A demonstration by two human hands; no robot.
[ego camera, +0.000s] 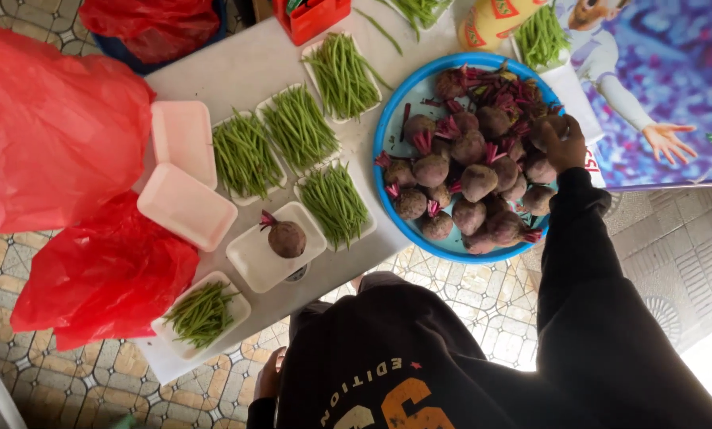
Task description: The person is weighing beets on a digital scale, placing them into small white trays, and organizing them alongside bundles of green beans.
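Observation:
My right hand [564, 143] reaches over the right rim of a round blue tray [389, 111] heaped with beetroots [467, 171]; its fingers curl around one beetroot [548, 127] at the tray's edge. My left hand [270, 372] hangs low beside my black sweatshirt, below the near edge of the table, partly hidden and touching nothing I can see. On a white foam tray [252, 258] near the table's front lies a single beetroot [286, 237] with a short red stalk.
Several white foam trays of green beans [296, 127] cover the grey table [237, 63]. Two empty pink foam trays [185, 171] lie at left. Red plastic bags [50, 131] bulge at the left edge. A red box [312, 17] stands at the back; a printed sheet [665, 87] lies right.

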